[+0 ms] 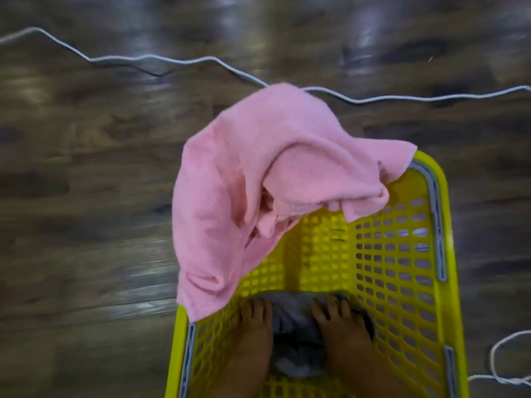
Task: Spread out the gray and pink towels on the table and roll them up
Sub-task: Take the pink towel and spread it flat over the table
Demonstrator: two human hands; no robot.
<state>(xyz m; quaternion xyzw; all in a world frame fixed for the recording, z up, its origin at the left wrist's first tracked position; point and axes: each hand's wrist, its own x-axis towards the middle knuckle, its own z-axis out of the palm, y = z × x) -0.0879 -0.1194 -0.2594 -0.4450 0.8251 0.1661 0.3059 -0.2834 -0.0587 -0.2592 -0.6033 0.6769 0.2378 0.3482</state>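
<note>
Our left hand (253,334) and right hand (342,331), grip seemingly closed on the gray towel (296,331) inside the yellow basket (402,254), pink towel (258,182) draped over its rim.

Both forearms enter from 6 o'clock and reach straight down, side by side and a little apart. The left hand (253,326) sits at 7 o'clock of the right hand's knuckles, and the right hand (343,326) mirrors it; both are back-up, with fingers (319,310) pointing to 12 o'clock, slightly spread. The fingertips dip downward, so whether they grip cannot be told.
</note>
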